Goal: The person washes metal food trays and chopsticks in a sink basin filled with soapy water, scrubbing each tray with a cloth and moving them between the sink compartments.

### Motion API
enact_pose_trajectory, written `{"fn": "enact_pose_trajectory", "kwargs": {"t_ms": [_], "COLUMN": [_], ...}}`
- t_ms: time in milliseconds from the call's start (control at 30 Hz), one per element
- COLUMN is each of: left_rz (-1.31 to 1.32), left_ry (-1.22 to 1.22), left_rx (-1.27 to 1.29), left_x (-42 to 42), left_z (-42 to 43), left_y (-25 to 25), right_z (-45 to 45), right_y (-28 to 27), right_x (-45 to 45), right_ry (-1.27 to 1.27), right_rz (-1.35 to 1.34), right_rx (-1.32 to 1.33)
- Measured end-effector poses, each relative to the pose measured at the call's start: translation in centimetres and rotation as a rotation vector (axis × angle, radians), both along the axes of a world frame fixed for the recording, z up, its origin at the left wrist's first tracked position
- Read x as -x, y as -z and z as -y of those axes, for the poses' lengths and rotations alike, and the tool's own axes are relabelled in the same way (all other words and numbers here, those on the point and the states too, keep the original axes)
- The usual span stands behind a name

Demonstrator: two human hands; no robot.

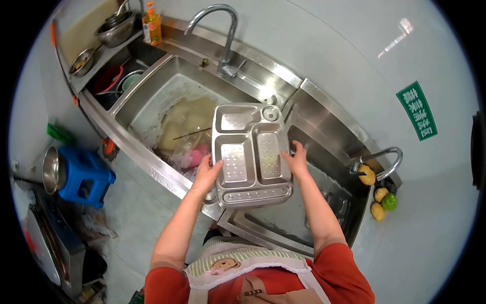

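Clock positions were taken from the middle of the metal tray [242, 186], which was tilted above the divide between two sink basins, its compartments facing up. Whether more trays lay beneath it could not be told.

The person's left hand [206, 175] was at 8 o'clock, thumb over the rim and the other fingers partly hidden along the outer side, closed on the edge. The right hand [298, 161] was at 3 o'clock, thumb reaching the rim and the fingers spread a little and bent outside that edge. Together they held the tray by its two sides.

Between 2 and 3 o'clock, a green sign [417, 111] hung slanted on the wall; its white characters appeared to read 蔬菜清洗区. At 11 o'clock was a pump bottle [152, 28] of orange liquid, its fruit-pictured label too small to read.

The left basin [147, 96], toward 10 o'clock, held cloudy water and a pink item [196, 156] near the tray. The right basin [329, 129] stretched from 2 to 5 o'clock, with clear plastic [338, 209] inside. Around 4 o'clock lay potatoes [377, 212] and a round green vegetable [389, 201]. A blue stool [86, 172] was at 9 o'clock, a metal bowl [53, 168] against it.
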State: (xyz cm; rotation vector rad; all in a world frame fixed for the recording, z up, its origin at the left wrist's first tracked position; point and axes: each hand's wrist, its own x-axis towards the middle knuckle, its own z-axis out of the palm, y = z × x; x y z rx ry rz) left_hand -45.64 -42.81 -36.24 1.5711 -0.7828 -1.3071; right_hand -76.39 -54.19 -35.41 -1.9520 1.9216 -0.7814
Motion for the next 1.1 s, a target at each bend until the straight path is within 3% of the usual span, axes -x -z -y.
{"fn": "enact_pose_trajectory", "kwargs": {"t_ms": [67,133,200,233,333,400,467,500,533,600,667,733,800,867,967,1100], "left_rz": [0.058,0.143,0.014,0.088,0.169,0.327,0.498,0.546,0.559,0.970,1.121,1.308,1.413,1.447,1.524,1.593], "left_ry": [-0.005,0.025,-0.048,-0.024,0.186,0.353,0.396,0.492,0.517,0.787,0.885,1.012,1.123,1.189,1.258,1.355], "left_rx": [-0.005,0.042,0.033,-0.001,0.120,0.135,0.131,0.173,0.176,0.139,0.247,0.395,0.410,0.532,0.524,0.543], "left_x": [0.3,0.5,0.5,0.3,0.0,1.1,4.4,5.5,7.3,11.8,15.9,19.5,22.5,25.1,28.7,32.0], "left_z": [1.0,2.0,2.0,1.9,3.0,4.2,5.2,6.6,7.6,9.3,9.8,10.4,10.6,10.3,8.3,6.2], "left_y": [1.6,3.6,2.9,1.5,-2.8,-7.6,-12.7,-13.9,-15.7,-19.7,-22.1,-23.1,-24.1,-24.5,-25.9,-27.2], "right_z": [-1.3,-2.6,-4.0,-4.1,-7.2,-10.3,-12.4,-13.7,-14.4,-15.6,-16.1,-16.7,-16.8,-18.0,-18.4,-18.7], "right_y": [1.5,1.9,-0.1,1.8,3.8,4.0,6.7,3.5,4.3,2.6,3.7,4.4,3.7,4.1,2.3,1.0], "right_x": [0.4,0.2,-0.3,-0.2,0.0,0.1,-1.3,-0.7,-1.0,-1.1,-1.5,-2.2,-3.2,-2.3,-1.8,-1.9], "right_ry": [0.037,0.160,0.150,0.178,0.325,0.289,0.378,0.414,0.412,0.521,0.513,0.491,0.691,0.216,0.353,0.355], "right_rz": [0.457,0.643,0.526,0.524,0.603,1.009,1.082,1.256,1.379,1.494,1.591,1.694,1.912,2.379,2.417,2.431], "right_rx": [-0.456,-0.628,-0.559,-0.533,-0.495,-0.608,-0.608,-0.757,-0.765,-0.793,-0.810,-0.852,-0.873,-0.802,-0.774,-0.676]}}
